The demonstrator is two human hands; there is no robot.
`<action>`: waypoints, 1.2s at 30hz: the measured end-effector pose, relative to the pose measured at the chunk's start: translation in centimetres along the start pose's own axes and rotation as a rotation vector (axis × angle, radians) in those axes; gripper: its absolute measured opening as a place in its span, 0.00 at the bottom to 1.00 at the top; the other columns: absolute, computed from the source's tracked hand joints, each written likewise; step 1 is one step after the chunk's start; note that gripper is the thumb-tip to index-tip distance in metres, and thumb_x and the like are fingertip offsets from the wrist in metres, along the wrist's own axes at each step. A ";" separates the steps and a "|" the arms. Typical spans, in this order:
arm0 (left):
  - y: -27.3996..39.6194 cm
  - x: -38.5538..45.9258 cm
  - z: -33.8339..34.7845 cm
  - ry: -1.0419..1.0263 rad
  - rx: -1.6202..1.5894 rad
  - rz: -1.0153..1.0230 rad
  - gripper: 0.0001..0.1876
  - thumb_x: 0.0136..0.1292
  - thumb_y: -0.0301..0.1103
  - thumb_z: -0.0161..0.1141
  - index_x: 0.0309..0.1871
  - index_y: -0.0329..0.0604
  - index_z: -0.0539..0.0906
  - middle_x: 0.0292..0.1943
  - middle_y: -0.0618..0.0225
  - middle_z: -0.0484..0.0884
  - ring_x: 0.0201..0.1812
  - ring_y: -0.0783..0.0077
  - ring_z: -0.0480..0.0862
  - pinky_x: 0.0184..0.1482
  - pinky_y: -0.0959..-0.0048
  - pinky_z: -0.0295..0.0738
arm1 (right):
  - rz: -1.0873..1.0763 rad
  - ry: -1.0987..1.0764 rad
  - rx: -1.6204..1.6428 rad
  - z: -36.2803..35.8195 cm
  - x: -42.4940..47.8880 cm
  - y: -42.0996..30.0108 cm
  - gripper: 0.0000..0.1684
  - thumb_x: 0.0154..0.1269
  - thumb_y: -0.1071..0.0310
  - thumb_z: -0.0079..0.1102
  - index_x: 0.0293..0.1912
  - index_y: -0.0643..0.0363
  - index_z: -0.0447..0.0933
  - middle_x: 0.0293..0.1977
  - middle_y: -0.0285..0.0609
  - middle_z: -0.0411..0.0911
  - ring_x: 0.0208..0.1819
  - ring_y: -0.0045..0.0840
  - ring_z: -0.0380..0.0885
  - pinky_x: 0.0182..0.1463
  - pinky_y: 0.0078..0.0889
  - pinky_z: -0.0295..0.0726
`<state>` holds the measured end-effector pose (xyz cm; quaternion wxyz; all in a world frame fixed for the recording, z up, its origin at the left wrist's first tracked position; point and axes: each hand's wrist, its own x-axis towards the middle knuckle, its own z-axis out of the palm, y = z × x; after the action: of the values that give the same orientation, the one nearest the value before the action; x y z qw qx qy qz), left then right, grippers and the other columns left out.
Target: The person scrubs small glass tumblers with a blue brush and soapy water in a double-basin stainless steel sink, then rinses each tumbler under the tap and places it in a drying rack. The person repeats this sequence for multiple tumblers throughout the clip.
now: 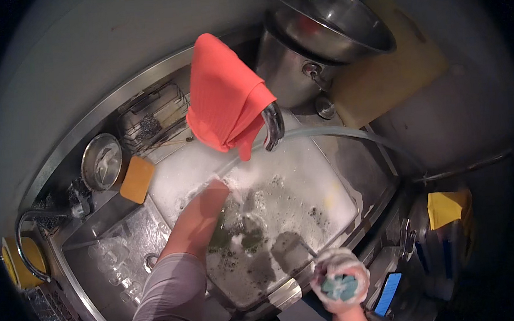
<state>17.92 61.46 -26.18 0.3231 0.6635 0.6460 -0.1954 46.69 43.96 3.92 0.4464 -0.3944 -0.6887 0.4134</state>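
My left forearm (196, 221) reaches into a sink basin of foamy water (285, 194). White suds hide my left hand, so its grip does not show. Over the basin's front right edge, my lathered right hand (361, 282) curls around a blue-green scrubbing pad (340, 287). Foam covers most of the fingers. Dark shapes in the water near that hand are too murky to name. A clear hose (330, 131) runs from the right into the suds near my left wrist. Above the basin, a coral-red cloth (226, 91) drapes over a dark curved faucet spout (274, 125).
Clear cups (115, 262) lie in the left basin. An orange sponge (137, 179) and a metal bowl (88, 164) sit on the back ledge beside a wire rack (171, 95). A steel pot (277, 66), large bowl (364, 34) and yellowish board (380, 91) stand behind. A lit phone (388, 293) is right.
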 end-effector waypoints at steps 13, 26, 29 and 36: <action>-0.5 4.4 -1.5 0.140 -0.096 0.006 0.19 0.68 0.38 0.61 0.60 0.48 0.87 0.61 0.53 0.86 0.62 0.53 0.86 0.61 0.43 0.80 | -0.064 -0.147 -0.001 -0.9 0.0 0.6 0.28 0.51 0.61 0.83 0.49 0.55 0.79 0.36 0.43 0.85 0.46 0.47 0.84 0.59 0.67 0.80; -3.1 -2.7 5.2 0.536 -0.230 0.214 0.18 0.71 0.41 0.61 0.60 0.47 0.88 0.59 0.53 0.88 0.60 0.52 0.88 0.60 0.42 0.81 | -0.029 -0.088 -0.184 0.5 -1.3 0.6 0.25 0.46 0.83 0.79 0.42 0.55 0.77 0.35 0.39 0.82 0.40 0.37 0.86 0.44 0.39 0.87; -1.2 -6.4 4.0 0.559 -0.208 0.092 0.18 0.72 0.42 0.61 0.60 0.47 0.88 0.58 0.53 0.89 0.60 0.52 0.89 0.59 0.42 0.81 | -0.126 -0.172 -0.115 0.3 -0.9 -0.5 0.24 0.46 0.83 0.78 0.41 0.56 0.77 0.35 0.41 0.82 0.38 0.37 0.86 0.43 0.37 0.86; 2.7 -12.5 1.0 -0.003 0.322 -0.065 0.20 0.69 0.42 0.65 0.61 0.47 0.89 0.60 0.61 0.89 0.59 0.50 0.88 0.55 0.37 0.81 | -0.284 -0.241 -0.156 1.0 -2.2 -6.7 0.22 0.48 0.83 0.78 0.42 0.59 0.78 0.35 0.45 0.84 0.39 0.38 0.86 0.44 0.40 0.86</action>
<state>19.62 51.76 -17.92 0.2071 0.6853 0.6269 -0.3075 45.26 39.42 9.18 0.3826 -0.2740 -0.8159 0.3359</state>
